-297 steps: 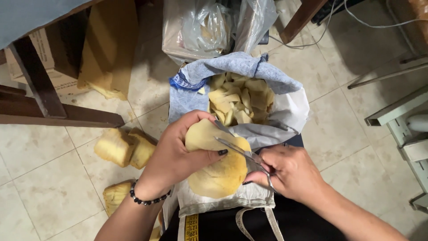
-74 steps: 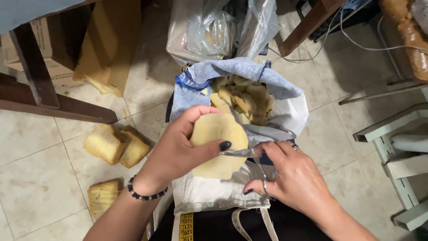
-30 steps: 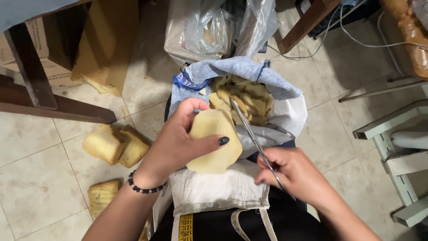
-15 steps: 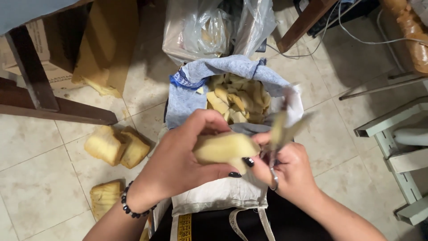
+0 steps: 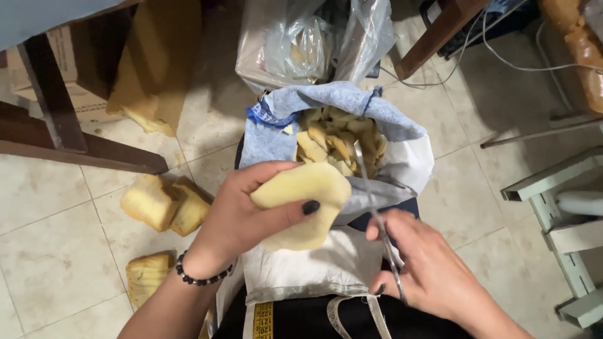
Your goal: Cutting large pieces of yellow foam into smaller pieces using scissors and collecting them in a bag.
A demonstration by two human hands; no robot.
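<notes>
A blue-and-white cloth bag (image 5: pixel 402 157) sits open on the lap, filled with yellow foam scraps (image 5: pixel 336 141), with larger foam blocks (image 5: pixel 164 204) on the tiled floor (image 5: pixel 50 251) to the left. Over the bag's near edge, the left hand (image 5: pixel 242 220) clamps fingers and thumb on a rounded yellow foam piece (image 5: pixel 304 201). Just beside it, the right hand (image 5: pixel 427 270) has its fingers closed around the handles of metal scissors (image 5: pixel 377 220), blades pointing into the bag.

The sack (image 5: pixel 402 169) sits in the middle, full of scraps (image 5: pixel 336 141). A plastic bag (image 5: pixel 301 44) blocks the way behind it. On the left, foam lumps (image 5: pixel 164 204) lie on the floor (image 5: pixel 56 251), with bare tiles around them. White bars (image 5: pixel 559 220) crowd the right.
</notes>
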